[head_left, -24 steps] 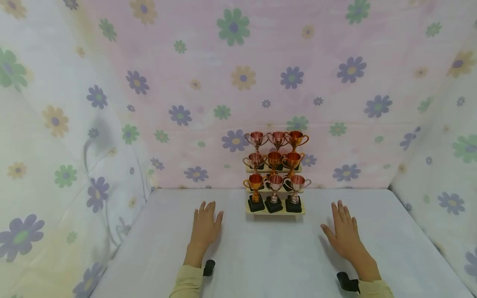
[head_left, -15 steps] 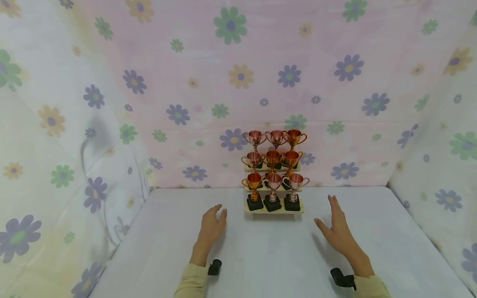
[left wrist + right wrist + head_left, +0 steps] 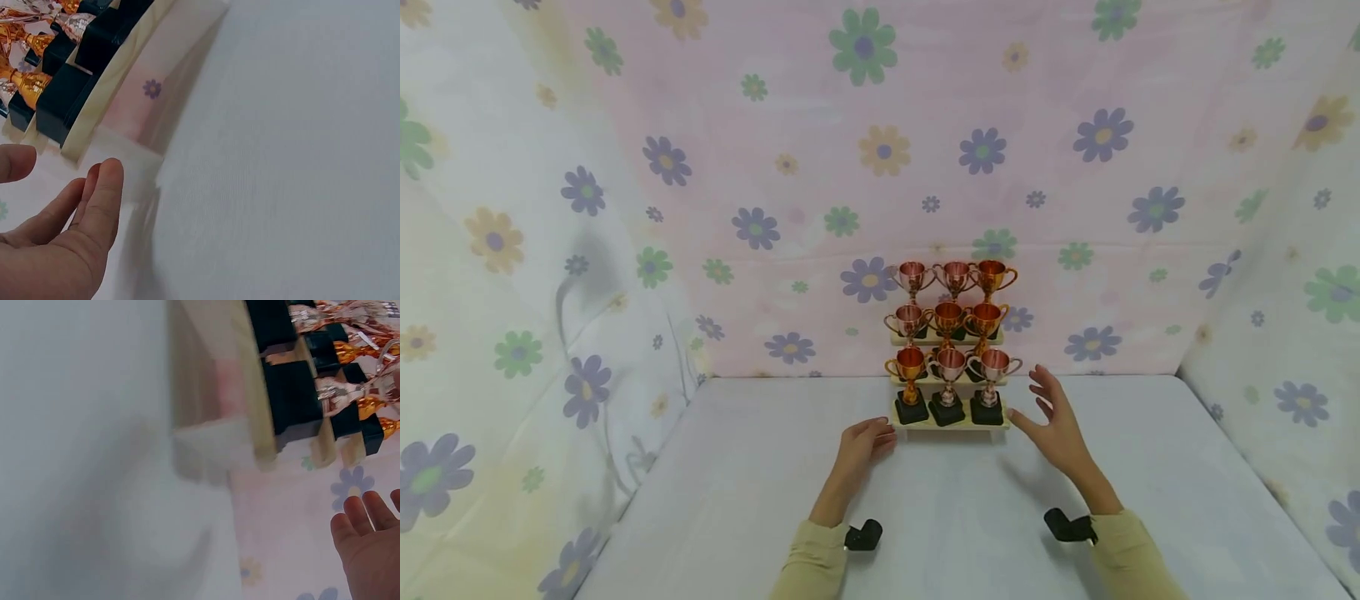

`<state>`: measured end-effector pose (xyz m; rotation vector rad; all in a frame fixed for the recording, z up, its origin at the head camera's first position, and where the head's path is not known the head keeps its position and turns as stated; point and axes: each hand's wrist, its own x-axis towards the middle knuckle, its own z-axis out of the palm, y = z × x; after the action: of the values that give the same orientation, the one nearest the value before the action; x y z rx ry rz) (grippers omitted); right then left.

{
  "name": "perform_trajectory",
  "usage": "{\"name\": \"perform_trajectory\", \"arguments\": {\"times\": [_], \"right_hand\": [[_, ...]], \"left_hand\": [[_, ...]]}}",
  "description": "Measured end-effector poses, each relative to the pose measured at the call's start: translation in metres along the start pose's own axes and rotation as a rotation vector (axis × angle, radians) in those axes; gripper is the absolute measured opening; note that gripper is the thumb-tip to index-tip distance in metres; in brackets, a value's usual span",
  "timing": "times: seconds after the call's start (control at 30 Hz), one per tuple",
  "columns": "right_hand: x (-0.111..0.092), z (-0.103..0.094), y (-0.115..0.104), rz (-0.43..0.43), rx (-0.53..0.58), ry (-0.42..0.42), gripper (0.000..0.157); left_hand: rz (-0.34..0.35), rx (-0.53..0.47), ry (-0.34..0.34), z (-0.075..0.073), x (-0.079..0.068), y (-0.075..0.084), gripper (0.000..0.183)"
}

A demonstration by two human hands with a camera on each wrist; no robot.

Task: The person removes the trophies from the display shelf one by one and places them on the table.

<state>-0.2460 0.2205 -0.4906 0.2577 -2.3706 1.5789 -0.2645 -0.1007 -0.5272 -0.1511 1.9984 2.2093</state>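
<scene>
A three-tier light wooden stand (image 3: 953, 427) holds several small trophy cups with black bases. At the front left is a gold trophy (image 3: 911, 367); beside it stand two rose-pink ones, the right one (image 3: 996, 367) at the end. My left hand (image 3: 859, 454) is at the stand's left front corner, thumb and fingers apart; the left wrist view shows fingertips (image 3: 111, 169) just short of the bottom shelf's end. On the other side my right hand (image 3: 1058, 433) is beside the right end, thumb near the bottom shelf, fingers spread and slightly bent. Neither hand holds anything.
The stand is on a white-covered table (image 3: 947, 517), close to the flowered cloth backdrop (image 3: 805, 283). Flowered cloth side walls (image 3: 527, 292) rise at left and right. A black strap-on device (image 3: 863, 535) sits at each wrist.
Both hands have moved inward from flat, wide-apart positions on the table to the two ends of the stand. The fingers have turned toward it. The stand and trophies stay in place.
</scene>
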Motion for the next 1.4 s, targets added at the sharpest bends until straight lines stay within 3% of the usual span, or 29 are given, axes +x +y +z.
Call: {"name": "perform_trajectory", "arguments": {"times": [0.17,0.4,0.73,1.23,1.4], "right_hand": [[0.017,0.003,-0.013,0.002,0.056,0.009,0.084],[0.034,0.006,-0.016,-0.026,0.111,-0.008,0.085],[0.048,0.01,-0.014,-0.086,0.175,-0.052,0.069],[0.057,0.008,-0.013,-0.128,0.188,-0.041,0.047],[0.057,0.008,-0.011,-0.134,0.181,-0.035,0.046]], "left_hand": [[-0.032,-0.204,-0.017,0.01,0.0,0.001,0.043],[-0.046,-0.328,0.076,0.02,0.006,-0.01,0.044],[-0.043,-0.36,0.174,0.029,0.009,-0.014,0.042],[-0.051,-0.35,0.184,0.032,0.008,-0.013,0.04],[-0.055,-0.365,0.2,0.033,0.008,-0.014,0.039]]}}
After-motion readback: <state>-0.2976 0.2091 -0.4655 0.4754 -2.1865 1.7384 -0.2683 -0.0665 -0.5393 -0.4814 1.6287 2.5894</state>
